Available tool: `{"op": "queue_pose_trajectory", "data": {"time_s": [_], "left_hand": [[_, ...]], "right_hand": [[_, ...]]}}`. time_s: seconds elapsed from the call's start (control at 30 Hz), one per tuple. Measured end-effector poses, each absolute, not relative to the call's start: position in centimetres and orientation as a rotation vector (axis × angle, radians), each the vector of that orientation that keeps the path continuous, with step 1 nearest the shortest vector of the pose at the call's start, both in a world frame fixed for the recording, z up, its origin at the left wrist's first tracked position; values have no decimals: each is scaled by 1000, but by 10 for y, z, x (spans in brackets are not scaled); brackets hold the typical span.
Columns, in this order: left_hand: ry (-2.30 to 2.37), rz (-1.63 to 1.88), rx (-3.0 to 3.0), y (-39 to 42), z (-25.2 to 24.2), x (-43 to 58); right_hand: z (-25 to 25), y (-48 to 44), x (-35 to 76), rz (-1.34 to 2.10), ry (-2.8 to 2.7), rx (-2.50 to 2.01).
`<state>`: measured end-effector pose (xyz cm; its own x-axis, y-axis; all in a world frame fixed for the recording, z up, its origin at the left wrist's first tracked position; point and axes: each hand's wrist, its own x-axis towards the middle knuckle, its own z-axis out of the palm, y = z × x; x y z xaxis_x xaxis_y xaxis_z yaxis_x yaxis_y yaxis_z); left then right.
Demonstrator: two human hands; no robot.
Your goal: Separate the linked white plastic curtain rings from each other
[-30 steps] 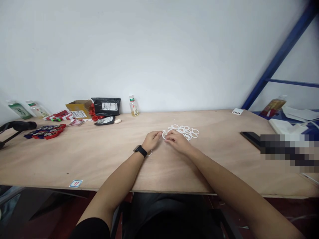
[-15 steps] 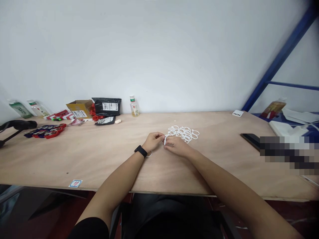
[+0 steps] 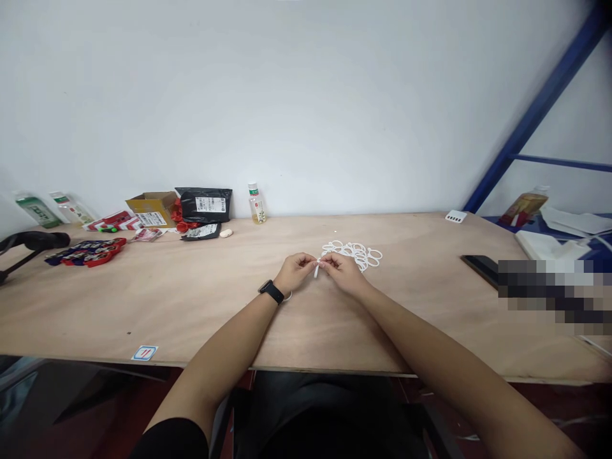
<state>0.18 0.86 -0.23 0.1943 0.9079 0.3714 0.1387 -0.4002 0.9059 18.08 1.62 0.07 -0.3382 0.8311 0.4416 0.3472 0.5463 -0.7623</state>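
Note:
Fingertips of my left hand (image 3: 292, 273) and my right hand (image 3: 347, 274) meet over the middle of the table, both pinching one white plastic curtain ring (image 3: 316, 271). It is seen edge-on, and its upper part is hidden by the fingers. Just behind my right hand lies a loose pile of similar white rings (image 3: 358, 250), each a round hoop with what looks like a small loop on it. Another white ring (image 3: 288, 296) lies on the table by my left wrist, mostly covered by it. A black watch (image 3: 271, 291) is on that wrist.
Along the wall stand a drink bottle (image 3: 257, 204), a black parcel (image 3: 205, 205) and a cardboard box (image 3: 152, 210). Red and dark packets (image 3: 90, 252) lie at the left. A phone (image 3: 480, 268) and a white charger (image 3: 456, 217) are at the right. A numbered label (image 3: 145, 353) marks the front edge.
My right fingers have shifted up and closed into a pinch at the ring's top, beside my left fingertips. The ring now hangs slightly tilted below them. My left hand has barely moved.

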Motion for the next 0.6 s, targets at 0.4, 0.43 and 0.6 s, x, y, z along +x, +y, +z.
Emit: {"op": "queue_pose_trajectory", "data": {"time_s": [0.4,0.43,0.6], "left_hand": [[1039,1384,1893,7,0,2],[1033,1390,1890,7,0,2],[1089,1432,1878,12,-2,-2]], "right_hand": [[-2,14,175,779,-1789,-904],[-1,12,174,760,-1790,-906],[7,17,184,401,-1899,-1035]]}}
